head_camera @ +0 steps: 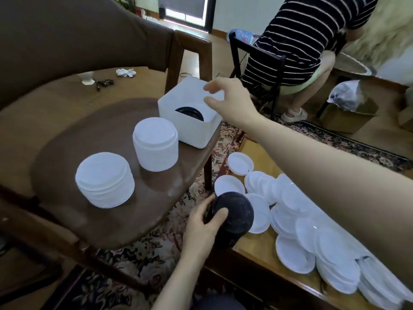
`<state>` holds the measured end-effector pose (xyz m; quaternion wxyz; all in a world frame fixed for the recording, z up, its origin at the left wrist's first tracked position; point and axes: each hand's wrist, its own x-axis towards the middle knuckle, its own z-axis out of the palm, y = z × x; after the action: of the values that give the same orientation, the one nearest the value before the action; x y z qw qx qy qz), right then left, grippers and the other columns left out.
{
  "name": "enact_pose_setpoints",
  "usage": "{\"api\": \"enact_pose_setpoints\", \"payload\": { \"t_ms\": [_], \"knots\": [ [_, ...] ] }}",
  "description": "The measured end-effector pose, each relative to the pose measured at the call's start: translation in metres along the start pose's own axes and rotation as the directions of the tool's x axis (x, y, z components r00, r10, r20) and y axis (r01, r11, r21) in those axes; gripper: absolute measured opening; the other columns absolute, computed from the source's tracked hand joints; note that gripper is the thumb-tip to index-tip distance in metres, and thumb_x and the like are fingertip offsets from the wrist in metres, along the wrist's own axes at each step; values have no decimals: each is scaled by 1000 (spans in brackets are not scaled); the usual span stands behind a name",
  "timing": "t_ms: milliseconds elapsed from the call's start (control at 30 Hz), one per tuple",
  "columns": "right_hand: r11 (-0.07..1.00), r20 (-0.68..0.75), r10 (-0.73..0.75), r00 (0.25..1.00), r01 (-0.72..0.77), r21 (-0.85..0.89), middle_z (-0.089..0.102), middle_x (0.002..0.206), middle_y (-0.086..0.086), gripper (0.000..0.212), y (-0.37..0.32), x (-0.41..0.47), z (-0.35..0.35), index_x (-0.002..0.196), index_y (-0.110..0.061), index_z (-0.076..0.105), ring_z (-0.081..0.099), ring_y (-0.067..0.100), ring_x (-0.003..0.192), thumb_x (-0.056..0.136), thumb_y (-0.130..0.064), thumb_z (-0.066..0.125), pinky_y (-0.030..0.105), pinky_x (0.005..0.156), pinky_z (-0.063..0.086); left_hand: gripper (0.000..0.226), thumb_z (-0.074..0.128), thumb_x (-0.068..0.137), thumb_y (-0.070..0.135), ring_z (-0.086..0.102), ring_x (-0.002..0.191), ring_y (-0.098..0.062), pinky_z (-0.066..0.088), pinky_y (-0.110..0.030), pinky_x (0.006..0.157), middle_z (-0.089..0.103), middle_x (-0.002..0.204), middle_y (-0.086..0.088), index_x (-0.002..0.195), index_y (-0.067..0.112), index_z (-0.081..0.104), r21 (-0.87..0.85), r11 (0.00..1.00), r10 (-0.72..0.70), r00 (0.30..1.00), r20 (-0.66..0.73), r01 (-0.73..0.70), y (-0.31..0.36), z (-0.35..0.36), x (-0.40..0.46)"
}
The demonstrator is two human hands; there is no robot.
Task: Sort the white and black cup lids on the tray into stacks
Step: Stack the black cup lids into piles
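My left hand [202, 222] grips a stack of black lids [234, 214] at the near left corner of the wooden tray [257, 249]. Several loose white lids [312, 231] lie spread over the tray to its right. My right hand [228, 97] hovers over a white bin [190, 128] on the brown chair seat [107, 211], its fingers loosely spread and holding nothing. Black lids [190, 113] lie inside the bin. Two stacks of white lids stand on the seat: a short one [105, 180] and a taller one [155, 144].
A person in a striped dress [297, 41] sits on a dark chair [252, 74] behind the bin. A patterned rug [145, 265] lies under the furniture. At the right are a cardboard box [348, 117] and a plastic bag [346, 92]. Crumpled paper [125, 72] lies beyond the seat.
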<state>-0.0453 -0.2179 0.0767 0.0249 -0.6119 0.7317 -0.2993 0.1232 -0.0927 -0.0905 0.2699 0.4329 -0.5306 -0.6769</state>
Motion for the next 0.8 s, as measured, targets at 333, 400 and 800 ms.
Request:
{"api": "enact_pose_setpoints", "payload": {
  "t_ms": [333, 400, 800],
  "knots": [
    [882, 300, 134, 944, 25, -471, 67, 110, -3, 29, 4, 59, 46, 114, -21, 69, 57, 23, 109, 86, -29, 66, 36, 88, 33, 41, 68, 92, 12, 58, 121, -2, 49, -14, 93, 64, 130, 11, 118, 44, 66, 3, 1000, 2, 987, 160, -2, 10, -9, 16],
    [877, 290, 172, 941, -12, -480, 71, 105, 0, 27, 9, 62, 54, 108, -17, 71, 61, 23, 101, 83, -26, 67, 36, 87, 37, 39, 71, 88, 19, 58, 121, -4, 49, -18, 97, 64, 130, 11, 117, 44, 67, 10, 1000, 2, 987, 158, -3, 10, -7, 18],
    [904, 120, 151, 981, -88, -418, 65, 99, 13, 26, 11, 62, 39, 106, -4, 64, 64, 33, 91, 88, -23, 62, 32, 71, 44, 44, 70, 74, 34, 61, 119, -8, 49, -35, 106, 68, 126, 9, 117, 41, 70, -51, 999, -10, 993, 122, 16, 13, -1, 17]
  ]
}}
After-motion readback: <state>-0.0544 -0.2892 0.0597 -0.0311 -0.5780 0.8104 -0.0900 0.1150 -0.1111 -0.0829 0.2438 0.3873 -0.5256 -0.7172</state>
